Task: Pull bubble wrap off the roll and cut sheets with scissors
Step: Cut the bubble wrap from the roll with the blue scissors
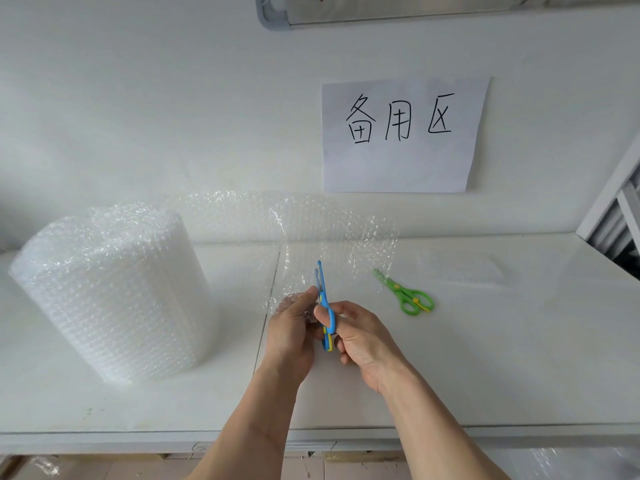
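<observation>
Upright on the white table [485,375] stands the big roll of bubble wrap [110,289], and everything else sits to its right. From the roll's top a loose sheet [329,233] arcs rightward along the wall and drops down toward the table. At the sheet's lower edge, just right of the roll, the left hand [292,327] pinches the wrap between thumb and curled fingers, a bunched corner showing above the knuckles. Touching it from the right, the right hand [360,344] grips the blue scissors [325,306], fingers threaded through the yellow-trimmed loops; the blades point up and away into the sheet and appear only slightly parted, though the clear film blurs their tips. Farther right of the roll, a pair of green scissors [407,292] lies flat on the table, tips under the sheet's hanging edge. Beyond those lies what seems a flat cut piece of wrap [460,268]. Above, a paper sign [401,133] with handwritten characters is stuck on the wall.
</observation>
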`<state>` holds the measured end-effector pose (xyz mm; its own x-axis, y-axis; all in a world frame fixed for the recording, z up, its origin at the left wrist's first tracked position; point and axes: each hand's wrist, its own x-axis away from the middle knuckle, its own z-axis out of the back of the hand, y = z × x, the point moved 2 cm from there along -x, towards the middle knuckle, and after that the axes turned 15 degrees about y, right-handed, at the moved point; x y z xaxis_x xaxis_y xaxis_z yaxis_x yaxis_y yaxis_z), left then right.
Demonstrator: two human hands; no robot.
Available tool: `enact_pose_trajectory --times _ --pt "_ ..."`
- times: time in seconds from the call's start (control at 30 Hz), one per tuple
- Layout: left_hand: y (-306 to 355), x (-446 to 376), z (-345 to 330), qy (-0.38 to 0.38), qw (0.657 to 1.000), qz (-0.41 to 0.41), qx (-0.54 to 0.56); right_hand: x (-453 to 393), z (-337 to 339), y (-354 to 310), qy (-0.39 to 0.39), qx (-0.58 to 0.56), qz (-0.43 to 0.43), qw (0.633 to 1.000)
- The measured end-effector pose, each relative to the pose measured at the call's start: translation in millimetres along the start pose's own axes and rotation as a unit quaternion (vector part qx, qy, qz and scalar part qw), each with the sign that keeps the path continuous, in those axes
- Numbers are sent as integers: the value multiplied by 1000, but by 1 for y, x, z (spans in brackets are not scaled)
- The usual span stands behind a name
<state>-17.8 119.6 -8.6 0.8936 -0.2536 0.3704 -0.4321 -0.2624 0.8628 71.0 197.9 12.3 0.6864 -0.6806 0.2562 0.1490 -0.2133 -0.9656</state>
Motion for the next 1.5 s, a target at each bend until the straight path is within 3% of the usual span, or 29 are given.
enact_pose_trajectory --times 0.43,1.07,1.5 --pt "-1 1 2 -34 999 -12 8 1 0 -3 -23 -23 -3 999" --pt "-9 -9 4 -24 999 -10 24 -4 -6 -8 -30 -12 37 999" --pt "-8 -7 5 27 999 -39 15 -7 -2 -11 -35 17 23 999"
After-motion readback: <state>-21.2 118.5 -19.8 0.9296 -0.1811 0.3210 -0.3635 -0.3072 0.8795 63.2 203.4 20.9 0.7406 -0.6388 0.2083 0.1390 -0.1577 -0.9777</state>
